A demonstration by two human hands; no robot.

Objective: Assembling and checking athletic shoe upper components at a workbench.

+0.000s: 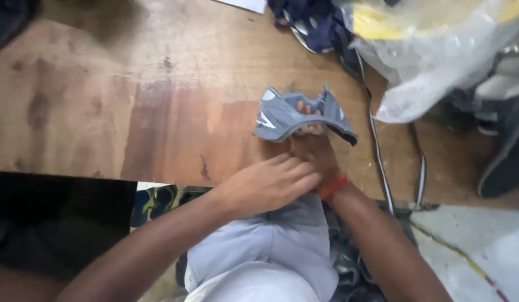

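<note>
From the head camera, looking down, a worn wooden worktop [130,112] fills most of the view. Near its front edge, right of centre, the right hand [312,148] holds up a grey shoe upper piece [296,114] with white patches and a dark rim. Its fingers [307,109] poke through the opening of the piece, curled around the fabric, so the piece is gripped and lifted slightly off the wood, arching over the hand. A red band [333,186] circles the right wrist.

The left hand [270,182] lies just below, its fingers [301,170] held together and fairly straight, resting against the back of the right hand near the wrist. It holds nothing that can be seen.

At the top right, a crumpled clear plastic bag [433,61] with something yellow inside rests on the worktop, well apart from the hands. Beside it, at the top edge, lie dark blue shoe parts [310,25]. A thin striped strap [377,151] runs down the worktop to the right of the grey piece. The person's light grey trousers [270,251] show at the bottom, below the worktop's edge.
</note>
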